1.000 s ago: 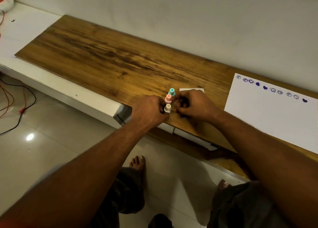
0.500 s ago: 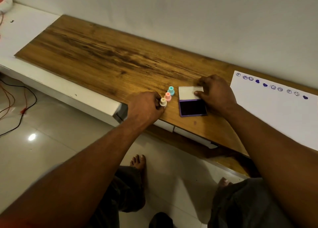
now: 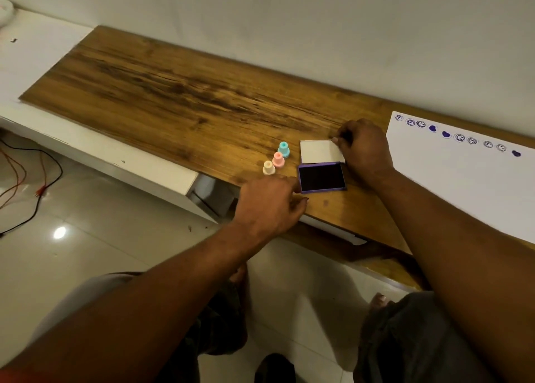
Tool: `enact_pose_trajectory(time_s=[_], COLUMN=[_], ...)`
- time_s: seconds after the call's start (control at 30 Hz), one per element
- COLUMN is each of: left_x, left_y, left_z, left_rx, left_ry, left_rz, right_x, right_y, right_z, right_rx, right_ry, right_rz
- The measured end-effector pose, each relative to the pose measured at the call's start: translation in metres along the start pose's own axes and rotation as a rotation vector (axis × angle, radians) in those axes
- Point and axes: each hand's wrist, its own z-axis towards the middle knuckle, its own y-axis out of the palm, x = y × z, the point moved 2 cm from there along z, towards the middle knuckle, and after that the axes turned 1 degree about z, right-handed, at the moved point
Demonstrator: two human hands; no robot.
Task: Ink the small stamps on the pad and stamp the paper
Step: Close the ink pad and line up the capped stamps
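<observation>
Head view, catalogued left to right.

Desk (image 3: pixel 173 99): wood-grain top, bare over its left and middle.

Stamps: three small ones standing upright in a diagonal row near the front edge, cream stamp (image 3: pixel 268 167), pink stamp (image 3: pixel 278 159), teal stamp (image 3: pixel 283 149). All stood free, none gripped. A second before, both hands had been bunched around them; half a second before, the left fingers were at the cream one.

Left hand (image 3: pixel 269 206): had left the stamps and lay low at the desk's front edge, fingers loosely apart and holding nothing, tips at the near-left corner of the pad.

Pad (image 3: pixel 321 177): purple case, dark ink face exposed, just right of the stamps. Lid (image 3: pixel 320 151): white inside showing, folded back flat beyond the pad. The pad had been hidden under the hands a second before and was open half a second before; it sat about where it had then.

Right hand (image 3: pixel 364 151): fingers drawn together on the lid's far right corner, seemingly pressing it flat; whether it pinched the edge could not be told.

Paper (image 3: pixel 463 186): white sheet, well right of the pad, with a row of purple prints along its far edge, faces and solid shapes.

Judgement: the pad was opened and steadied, so inking could begin; a stamp had yet to be picked up for the next print.
</observation>
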Motion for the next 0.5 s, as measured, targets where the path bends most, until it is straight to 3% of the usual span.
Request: enact_pose_trajectory(time_s=[0.17, 0.5], left_x=[-0.001, -0.001], left_y=[0.012, 0.019], left_z=[0.002, 0.008], left_rx=[-0.039, 0.014], left_ry=[-0.092, -0.171], left_rz=[-0.086, -0.186], right_x=[0.004, -0.004], right_y=[-0.006, -0.041], right_z=[0.003, -0.009], right_rx=[-0.003, -0.178], right_ry=[-0.005, -0.135], right_rz=[0.071, 0.185])
